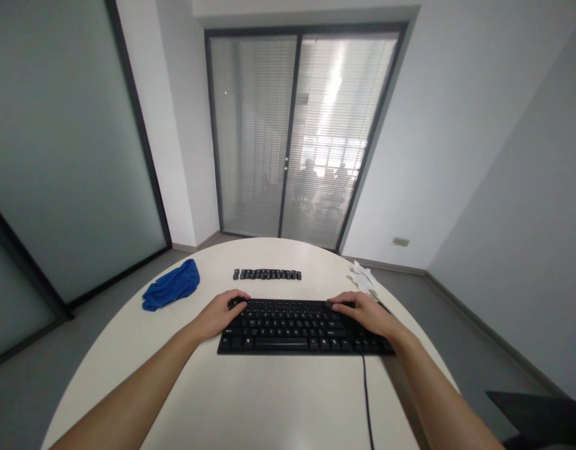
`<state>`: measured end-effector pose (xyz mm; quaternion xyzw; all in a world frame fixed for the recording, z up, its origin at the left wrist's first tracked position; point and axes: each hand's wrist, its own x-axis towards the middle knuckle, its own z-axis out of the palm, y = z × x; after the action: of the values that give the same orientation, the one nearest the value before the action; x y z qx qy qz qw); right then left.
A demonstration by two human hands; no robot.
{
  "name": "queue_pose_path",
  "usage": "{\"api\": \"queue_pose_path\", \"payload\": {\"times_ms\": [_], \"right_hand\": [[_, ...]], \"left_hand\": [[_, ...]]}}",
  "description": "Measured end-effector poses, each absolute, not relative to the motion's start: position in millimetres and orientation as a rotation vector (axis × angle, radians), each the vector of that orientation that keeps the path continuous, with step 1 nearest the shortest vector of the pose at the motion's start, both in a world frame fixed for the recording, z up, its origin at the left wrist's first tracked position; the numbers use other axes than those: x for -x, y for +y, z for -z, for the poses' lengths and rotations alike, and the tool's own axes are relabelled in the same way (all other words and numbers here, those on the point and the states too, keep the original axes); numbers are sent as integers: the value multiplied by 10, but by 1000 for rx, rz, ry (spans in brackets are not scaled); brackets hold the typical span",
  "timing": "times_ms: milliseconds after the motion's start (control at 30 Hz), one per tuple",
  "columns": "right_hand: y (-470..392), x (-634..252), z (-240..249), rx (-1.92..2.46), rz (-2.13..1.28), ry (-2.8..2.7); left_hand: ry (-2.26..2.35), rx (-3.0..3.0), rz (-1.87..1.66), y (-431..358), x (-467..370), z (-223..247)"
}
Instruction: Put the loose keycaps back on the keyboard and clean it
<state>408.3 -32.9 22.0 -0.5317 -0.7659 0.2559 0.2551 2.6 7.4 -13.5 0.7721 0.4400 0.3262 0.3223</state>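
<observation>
Keyboard (288, 343) and both hands meet on the near half of a pale, rounded table (250, 400). It lies flat, its long axis running left to right across the person's front, between the two forearms. Both hands touch it, so neither is clearly nearer: the left hand (218, 316) is at its far left corner, while the right hand (366, 310) reaches over its right end, covering some keys there. Each hand is bent with thumb and forefinger a narrow gap apart; I cannot tell whether either one grips the edge or pinches a key.

Farther left lies a crumpled blue cloth (172, 285), well apart from the left hand. Crumpled white paper or fabric (361, 276) sits just beyond the right hand. A black cable (366, 394) trails from the near edge toward the person. Smallest are the loose black keys (269, 273), lined up beyond the keyboard, roughly parallel to it and closer to the left fingertips than the right.
</observation>
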Motion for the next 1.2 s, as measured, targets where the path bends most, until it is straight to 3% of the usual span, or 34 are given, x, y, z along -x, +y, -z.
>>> {"api": "queue_pose_path", "payload": {"times_ms": [867, 1200], "right_hand": [[-386, -3943, -318, 1472, -503, -2163], [-515, -3819, -503, 1637, -254, -2413]], "left_hand": [[1167, -2049, -865, 63, -23, 136], [1179, -2081, -917, 58, -37, 128]]}}
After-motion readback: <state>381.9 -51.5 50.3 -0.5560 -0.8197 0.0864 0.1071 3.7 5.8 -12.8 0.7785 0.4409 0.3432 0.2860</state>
